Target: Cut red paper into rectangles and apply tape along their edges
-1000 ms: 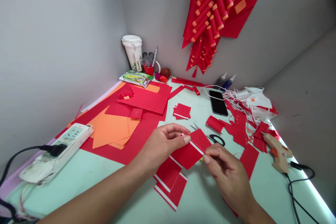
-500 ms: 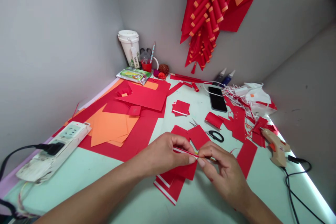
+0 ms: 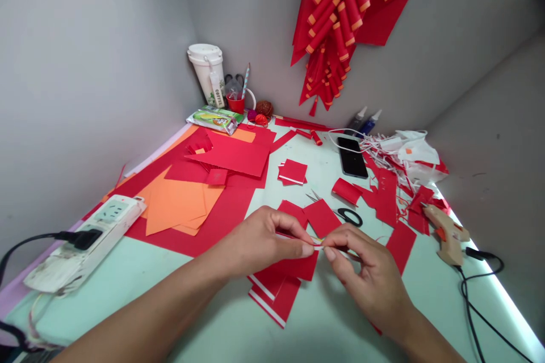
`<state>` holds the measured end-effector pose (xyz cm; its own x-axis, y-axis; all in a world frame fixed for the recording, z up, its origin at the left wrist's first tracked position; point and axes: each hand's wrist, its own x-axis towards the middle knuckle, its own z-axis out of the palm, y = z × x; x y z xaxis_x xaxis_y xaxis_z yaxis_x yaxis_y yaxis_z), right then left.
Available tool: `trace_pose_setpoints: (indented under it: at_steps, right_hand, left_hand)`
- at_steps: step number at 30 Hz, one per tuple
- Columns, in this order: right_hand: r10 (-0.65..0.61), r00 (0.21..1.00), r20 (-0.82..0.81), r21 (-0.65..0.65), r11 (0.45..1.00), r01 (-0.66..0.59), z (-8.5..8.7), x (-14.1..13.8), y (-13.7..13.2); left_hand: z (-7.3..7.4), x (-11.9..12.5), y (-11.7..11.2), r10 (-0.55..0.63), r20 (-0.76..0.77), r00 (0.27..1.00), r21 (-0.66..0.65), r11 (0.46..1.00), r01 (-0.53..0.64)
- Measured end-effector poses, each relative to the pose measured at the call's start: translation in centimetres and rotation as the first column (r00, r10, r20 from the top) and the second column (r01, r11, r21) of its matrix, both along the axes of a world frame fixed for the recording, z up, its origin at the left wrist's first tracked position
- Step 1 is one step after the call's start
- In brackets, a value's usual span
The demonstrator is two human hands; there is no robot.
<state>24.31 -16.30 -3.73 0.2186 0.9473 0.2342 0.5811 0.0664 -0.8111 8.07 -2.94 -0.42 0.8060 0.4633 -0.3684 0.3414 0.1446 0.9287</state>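
My left hand (image 3: 266, 244) is closed in a pinch on a narrow piece of red paper with a white strip (image 3: 318, 248) along it. My right hand (image 3: 369, 275) pinches close by at the strip's other end. A thin stick (image 3: 352, 256) shows between its fingers; most of it is hidden. Beneath the hands lie overlapping red paper pieces (image 3: 272, 309), some with white strips along an edge. Just beyond are a red paper square (image 3: 322, 218) and scissors with black handles (image 3: 349, 216), partly covered by that square.
Orange sheets (image 3: 176, 204) and large red sheets lie left, beside a power strip (image 3: 85, 244). A glue gun (image 3: 447, 232), phone (image 3: 352, 156) and paper scraps are on the right. A lidded cup (image 3: 207, 74) stands at the back; red paper rolls (image 3: 332, 11) hang on the wall.
Both hands have shifted slightly, and the fingertips now show a small gap with the white strip between them. The whole view has moved up a little.
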Motion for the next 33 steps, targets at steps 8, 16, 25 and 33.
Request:
trace_pose_setpoints:
  at_steps: [8, 16, 25, 33]
  right_hand:
    - [-0.134, 0.949, -0.286, -0.127, 0.987, 0.101, -0.7, 0.5, -0.2]
    - [-0.243, 0.955, -0.172, -0.054, 0.970, 0.237, -0.9, 1.5, 0.3]
    - [-0.201, 0.805, 0.558, -0.147, 0.931, 0.334, -4.3, 5.9, 1.3]
    - [-0.108, 0.670, 0.734, -0.260, 0.867, 0.425, -3.6, 5.3, 0.9]
  left_hand:
    - [0.2, 0.1, 0.0, 0.039, 0.094, 0.995, 0.055, 0.998, -0.044]
    - [-0.1, 0.1, 0.0, 0.138, 0.107, 0.985, -0.141, 0.982, -0.123]
    - [-0.4, 0.2, 0.5, 0.408, 0.142, 0.902, -0.406, 0.855, -0.323]
    - [-0.3, 0.2, 0.7, 0.449, 0.125, 0.885, -0.479, 0.808, -0.343]
